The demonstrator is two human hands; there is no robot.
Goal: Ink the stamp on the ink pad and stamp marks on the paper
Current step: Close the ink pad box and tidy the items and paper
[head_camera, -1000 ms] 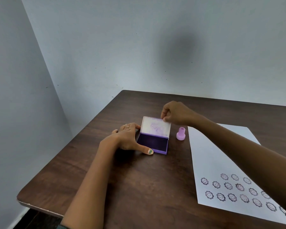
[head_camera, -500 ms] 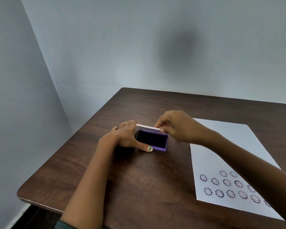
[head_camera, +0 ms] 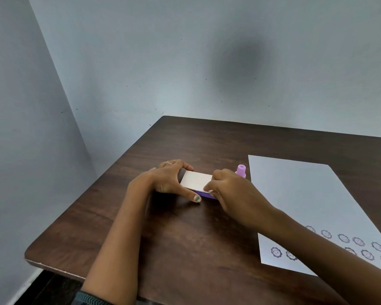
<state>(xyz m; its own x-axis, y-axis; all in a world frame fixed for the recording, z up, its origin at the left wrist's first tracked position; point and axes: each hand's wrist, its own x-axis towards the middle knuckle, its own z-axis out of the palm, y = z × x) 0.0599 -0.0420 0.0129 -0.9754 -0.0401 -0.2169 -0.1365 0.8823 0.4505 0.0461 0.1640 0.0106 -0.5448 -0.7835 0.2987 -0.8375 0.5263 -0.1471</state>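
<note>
Nearest: both forearms enter from bottom edge. Sleeve cuff, dark patterned, just visible on L arm, cut off by frame. R forearm crosses lower-L corner of paper and covers part of the stamped marks; those visible are round scalloped rings w/ a face inside, in two rows, far-R ones run off the frame edge.

Mid: L hand lies palm-down on table at L end of ink pad case. Fingers curled round its far-L corner, thumb stretched along the near side, tip w/ green nail touching the tabletop. Ring on one finger. So L hand clasped on the case, bracing it.

R hand knuckles up, fingertips bunched together and pinching the near-R corner of the white lid. Lid lies nearly flat over the purple base; only a thin purple strip shows under it at the near edge. Whether fully shut: can't tell, R hand hides the R end. Ink surface not visible.

Further: pink stamp upright on table just behind R hand, between case and paper; lower part hidden by knuckles. Untouched by either hand.

Far: table edge against pale wall.
</note>
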